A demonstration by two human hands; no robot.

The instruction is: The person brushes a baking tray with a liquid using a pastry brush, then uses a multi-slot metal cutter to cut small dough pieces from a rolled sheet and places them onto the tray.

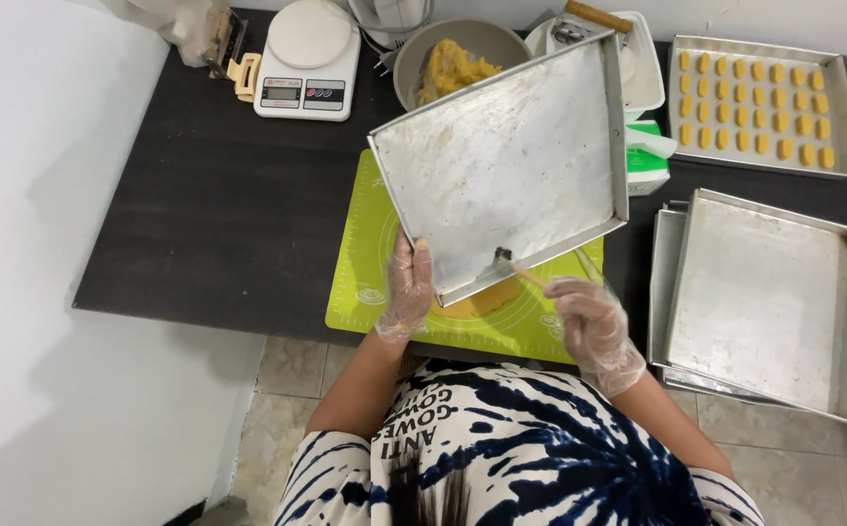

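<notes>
Gripping tray [511, 156] edge, brush [526, 273] touching

clear plastic gloves on both hands — short-sleeved tie-dye shirt, navy and white, with printed lettering.

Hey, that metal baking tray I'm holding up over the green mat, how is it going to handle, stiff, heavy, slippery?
The tray probably stays stiff: it keeps flat while tilted, gripped only at one edge by the left hand. It seems light for its size, since one hand carries it. Its smeared, shiny surface and the thin plastic gloves suggest it could slip.
</notes>
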